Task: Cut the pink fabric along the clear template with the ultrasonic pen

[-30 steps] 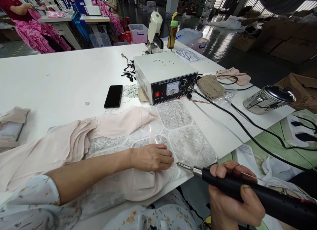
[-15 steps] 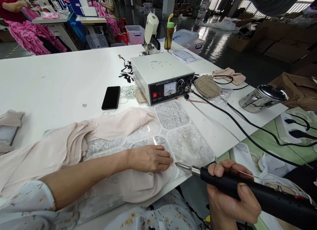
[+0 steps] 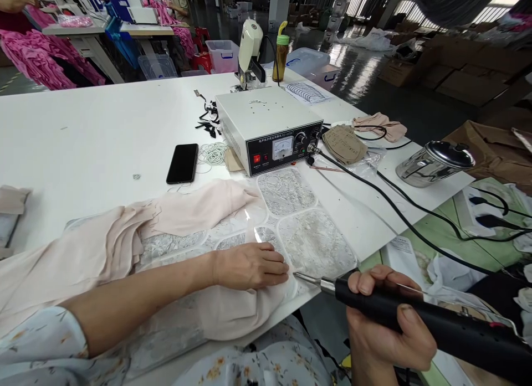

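Note:
My left hand (image 3: 253, 267) lies on a pale pink fabric piece (image 3: 235, 314), its fingers pressed together with the cloth's edge at the fingertips. My right hand (image 3: 386, 336) is wrapped round the black handle of a handheld ultrasonic welder (image 3: 453, 328). The welder's thin metal tip points left and ends close to my left fingertips; whether it touches the cloth I cannot tell. Under the fabric is a clear mat (image 3: 318, 245) with rounded panels. More pale pink fabric pieces (image 3: 103, 242) lie layered beyond and beside my left forearm.
A white control box (image 3: 270, 114) with a gauge stands behind the mat, its black cable running right. Around it are a phone (image 3: 183, 163), coiled cord (image 3: 214, 153), a steel canister (image 3: 434, 164) and a bottle (image 3: 281, 56). The table's (image 3: 75, 137) front edge runs below my hands.
The whole view has shifted slightly left. Both hands, the welder and the cloth keep nearly the same positions relative to each other.

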Demonstrator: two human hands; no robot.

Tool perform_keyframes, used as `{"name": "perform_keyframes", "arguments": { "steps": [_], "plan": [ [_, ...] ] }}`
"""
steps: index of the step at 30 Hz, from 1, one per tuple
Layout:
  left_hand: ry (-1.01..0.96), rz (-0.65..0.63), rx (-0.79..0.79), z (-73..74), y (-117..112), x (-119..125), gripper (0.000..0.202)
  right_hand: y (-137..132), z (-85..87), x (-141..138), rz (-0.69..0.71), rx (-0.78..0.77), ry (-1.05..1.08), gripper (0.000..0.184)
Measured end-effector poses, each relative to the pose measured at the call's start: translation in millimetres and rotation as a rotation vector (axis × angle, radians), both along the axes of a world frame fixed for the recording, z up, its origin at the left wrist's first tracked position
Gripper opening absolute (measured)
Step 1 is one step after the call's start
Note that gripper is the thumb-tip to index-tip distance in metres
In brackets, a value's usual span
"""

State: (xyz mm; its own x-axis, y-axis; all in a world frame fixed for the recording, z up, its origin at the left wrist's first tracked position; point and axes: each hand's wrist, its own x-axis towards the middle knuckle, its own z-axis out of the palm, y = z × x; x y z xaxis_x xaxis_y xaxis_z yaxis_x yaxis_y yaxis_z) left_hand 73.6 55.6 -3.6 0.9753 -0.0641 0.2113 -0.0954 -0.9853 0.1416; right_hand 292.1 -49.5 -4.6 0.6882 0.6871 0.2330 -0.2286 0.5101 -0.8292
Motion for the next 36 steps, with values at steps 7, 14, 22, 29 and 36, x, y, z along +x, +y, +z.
{"name": "perform_keyframes", "arguments": {
  "steps": [7, 14, 22, 29, 36],
  "plan": [
    [-0.039, -0.001, 0.023, -2.2, -0.4, -0.6, 0.023, 0.4, 4.7, 3.7, -0.005, 0.033, -0.010, 0.024],
    [-0.039, -0.006, 0.042, -0.6, 0.6, -0.6, 0.023, 4.2, 1.8, 0.3, 0.037, 0.047, -0.014, 0.022],
    [-0.015, -0.003, 0.085, 3.3, 1.5, -0.7, 0.028, 5.7, -0.6, -1.2, 0.059, 0.076, 0.004, 0.021],
    [-0.042, -0.019, 0.116, 4.2, 2.0, -0.3, 0.026, 8.5, 2.2, -2.4, 0.040, 0.066, 0.018, 0.020],
    [-0.037, -0.022, 0.137, 6.0, 2.1, 0.5, 0.024, 7.3, 4.3, -1.2, 0.039, 0.076, 0.006, 0.020]
  ]
}}
